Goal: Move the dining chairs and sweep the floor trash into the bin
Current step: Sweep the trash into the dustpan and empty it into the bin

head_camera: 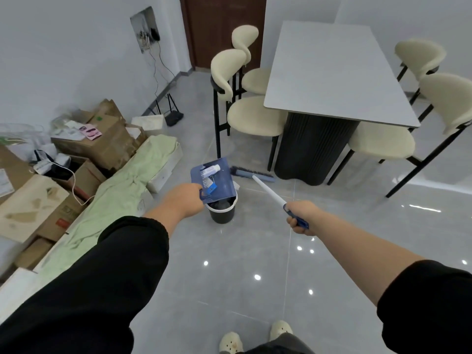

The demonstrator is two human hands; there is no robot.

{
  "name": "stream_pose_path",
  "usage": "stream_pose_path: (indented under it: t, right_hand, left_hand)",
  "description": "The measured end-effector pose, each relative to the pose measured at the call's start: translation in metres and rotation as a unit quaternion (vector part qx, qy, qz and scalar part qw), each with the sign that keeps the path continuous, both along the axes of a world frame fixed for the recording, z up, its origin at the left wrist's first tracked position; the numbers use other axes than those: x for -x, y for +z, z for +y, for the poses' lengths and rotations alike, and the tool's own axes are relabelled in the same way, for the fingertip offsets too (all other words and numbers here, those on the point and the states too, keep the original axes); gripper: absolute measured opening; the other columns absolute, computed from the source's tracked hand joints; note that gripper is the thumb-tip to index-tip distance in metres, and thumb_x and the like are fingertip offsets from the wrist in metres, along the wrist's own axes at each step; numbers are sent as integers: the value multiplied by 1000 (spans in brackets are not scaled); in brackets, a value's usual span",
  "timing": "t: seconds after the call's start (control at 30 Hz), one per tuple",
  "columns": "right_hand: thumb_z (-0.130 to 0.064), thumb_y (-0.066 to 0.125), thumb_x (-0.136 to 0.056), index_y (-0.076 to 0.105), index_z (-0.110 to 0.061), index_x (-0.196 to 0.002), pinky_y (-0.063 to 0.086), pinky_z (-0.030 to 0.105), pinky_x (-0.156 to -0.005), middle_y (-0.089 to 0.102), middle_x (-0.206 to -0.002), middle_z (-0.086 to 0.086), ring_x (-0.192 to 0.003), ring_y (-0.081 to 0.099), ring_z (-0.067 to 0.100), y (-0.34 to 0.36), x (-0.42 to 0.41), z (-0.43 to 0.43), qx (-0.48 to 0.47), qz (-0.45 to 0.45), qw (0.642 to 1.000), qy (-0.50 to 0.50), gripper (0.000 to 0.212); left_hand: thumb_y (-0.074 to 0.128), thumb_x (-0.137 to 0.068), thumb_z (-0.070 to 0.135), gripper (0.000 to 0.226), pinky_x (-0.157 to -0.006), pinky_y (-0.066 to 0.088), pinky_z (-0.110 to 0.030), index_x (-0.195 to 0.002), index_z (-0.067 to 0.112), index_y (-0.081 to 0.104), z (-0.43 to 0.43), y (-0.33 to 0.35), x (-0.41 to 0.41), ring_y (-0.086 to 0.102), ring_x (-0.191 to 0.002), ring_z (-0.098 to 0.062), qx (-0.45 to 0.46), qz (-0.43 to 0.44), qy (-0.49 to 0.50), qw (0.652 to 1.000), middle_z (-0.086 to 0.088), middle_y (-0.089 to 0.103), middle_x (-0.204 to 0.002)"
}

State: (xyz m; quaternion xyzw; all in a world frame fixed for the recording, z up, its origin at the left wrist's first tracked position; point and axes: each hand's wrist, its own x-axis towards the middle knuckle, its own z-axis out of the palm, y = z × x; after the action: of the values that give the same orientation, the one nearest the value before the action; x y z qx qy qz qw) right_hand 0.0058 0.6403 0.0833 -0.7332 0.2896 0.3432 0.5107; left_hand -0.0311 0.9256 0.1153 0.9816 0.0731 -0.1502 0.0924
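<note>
Floor: glossy grey tile, with no litter visible on the open part; the job looks close to done, with only the emptying left
Dining table: pale top on a dark ribbed base, far right
Left chairs: two cream seats tucked against the table's left edge
Right chairs: two more at the table's right side, angled outward
Cardboard boxes: heaped along the left wall
Green cloth: draped along the floor between the boxes and the bin
Broom: head down on the tile just beside the table base, its white handle slanting back to the right hand; a careless swing could catch the nearest chair leg
Bin: small dark pail with a black liner, standing on the floor between the two arms; it looks light, so a knock from the pan could tip it
Dustpan: blue, held above the bin with only its near part over the mouth, contents not yet tipped
Left hand: fingers curled round the dustpan's handle
Right hand: fingers wrapped tight on the blue grip at the broom's end
White bottle: lies across the pan near its far edge; being round, it may roll off a side and miss the bin if the pan is tilted crookedly
Blue scrap: sits near the pan's handle, and could snag on the pan's comb teeth and stay behind
</note>
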Motion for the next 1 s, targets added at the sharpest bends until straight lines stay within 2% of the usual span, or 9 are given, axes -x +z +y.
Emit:
stream_pose_path:
  t: [0.1, 0.23, 0.3, 0.43, 0.53, 0.67, 0.8, 1.0]
  right_hand:
    - [-9, 43, -94, 50, -4, -93, 29, 16, -40, 47, -66, 8, -43, 37, 10, -2, 0, 9, 3, 9, 1000, 8, 9]
    - [-9, 42, -95, 49, -4, -92, 30, 17, -42, 46, -66, 7, -44, 38, 9, -4, -1, 15, 8, 24, 1000, 10, 9]
    - [-9, 43, -95, 50, -4, -96, 30, 16, -40, 47, -65, 7, -43, 38, 9, -7, -2, 14, 14, 31, 999, 8, 8]
    - [-10, 42, -95, 50, -5, -97, 30, 14, -39, 48, -65, 8, -33, 38, 8, -14, -2, 7, 21, 36, 999, 11, 9]
    - [-10, 42, -95, 50, -5, -96, 31, 13, -38, 47, -64, 8, -30, 37, 8, -18, -2, -3, 31, 43, 998, 16, 9]
    - [-10, 41, -94, 50, -5, -99, 28, 11, -35, 45, -60, 7, -27, 35, 10, -23, 2, -14, 38, 45, 998, 24, 12]
    - [-11, 42, -93, 51, -5, -100, 27, 12, -36, 45, -60, 7, -37, 36, 11, -20, 10, -22, 41, 39, 998, 38, 13]
    - [-11, 39, -94, 55, -5, -113, 25, 15, -38, 41, -58, 8, -38, 32, 14, -14, 16, -32, 61, 5, 993, 102, 26]
  left_hand:
    - [46, -89, 17, 24, -74, 43, -32, -110, 13, 57, 4, -8, 4, 60, -100, -31, -53, 22, -35, 998, -12, 64, -110]
    - [46, -87, 15, 26, -75, 45, -31, -111, 16, 55, -2, -14, 9, 61, -100, -26, -138, 60, -113, 982, -7, 63, -111]
    - [48, -87, 15, 26, -82, 50, -34, -112, 16, 56, -9, -19, 9, 62, -100, -26, -162, 77, -142, 973, -7, 64, -112]
    - [51, -89, 20, 29, -92, 48, -36, -117, 16, 58, -25, -29, 6, 60, -109, -26, -198, 156, -208, 945, -6, 62, -118]
    - [53, -89, 21, 33, -94, 47, -36, -121, 14, 57, -32, -31, 4, 59, -111, -26, -193, 213, -217, 933, -6, 62, -120]
    - [55, -88, 13, 38, -81, 44, -25, -126, 12, 55, -32, -31, 7, 60, -102, -23, -128, 289, -169, 934, -4, 60, -126]
    - [50, -88, 15, 35, -100, 46, -32, -122, 11, 56, -28, -42, 10, 57, -114, -25, -145, 267, -183, 935, -5, 60, -128]
    - [49, -84, 17, 34, -91, 51, -36, -117, 15, 57, -22, -41, 14, 60, -106, -26, -151, 188, -160, 957, -6, 63, -118]
